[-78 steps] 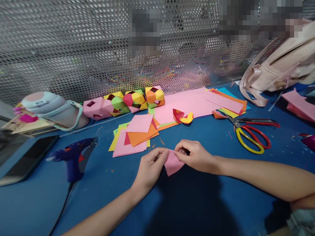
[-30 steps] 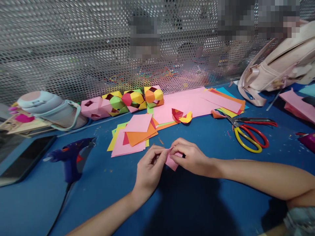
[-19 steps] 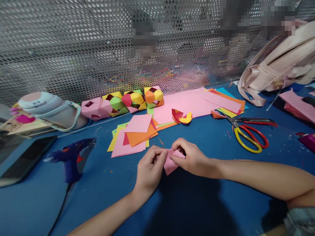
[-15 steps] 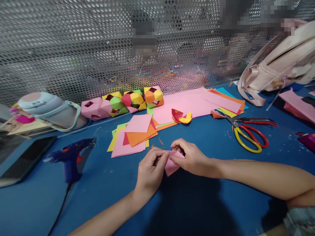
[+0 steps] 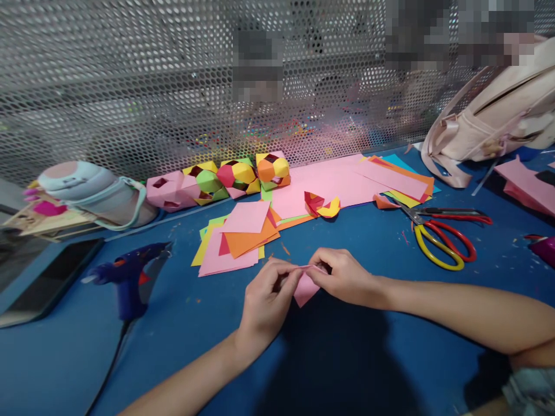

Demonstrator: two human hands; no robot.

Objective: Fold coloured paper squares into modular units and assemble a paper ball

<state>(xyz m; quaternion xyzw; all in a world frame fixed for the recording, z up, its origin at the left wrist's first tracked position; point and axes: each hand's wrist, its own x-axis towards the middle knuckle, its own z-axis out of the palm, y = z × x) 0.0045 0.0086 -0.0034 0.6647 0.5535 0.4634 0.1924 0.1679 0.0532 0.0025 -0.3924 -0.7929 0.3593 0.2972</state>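
Head view: a small folded pink paper is pinched between both hands above the blue bench, toward the middle of its near half. The fingertips of the left hand are pressed together on the paper's left edge, and the thumb and fingers of the right hand are closed on its upper right edge, so that a pointed corner of the paper hangs down between the two hands. Whether the paper touches the bench surface cannot be told.

Just beyond the hands, a loose stack of square sheets in pink, orange, yellow and green is laid flat. Behind it, along the far edge, a row of folded paper polyhedra is set against the perforated metal screen, with larger pink sheets spread to their right and a small red and yellow folded piece lying at their near edge. Scissors with red and yellow handles are seen to the right of the hands, well apart from them. A pale backpack is propped at the far right corner. Toward the left edge, a blue glue gun is stood on the bench, with a pale flask lying behind it and a dark tablet at the left edge.
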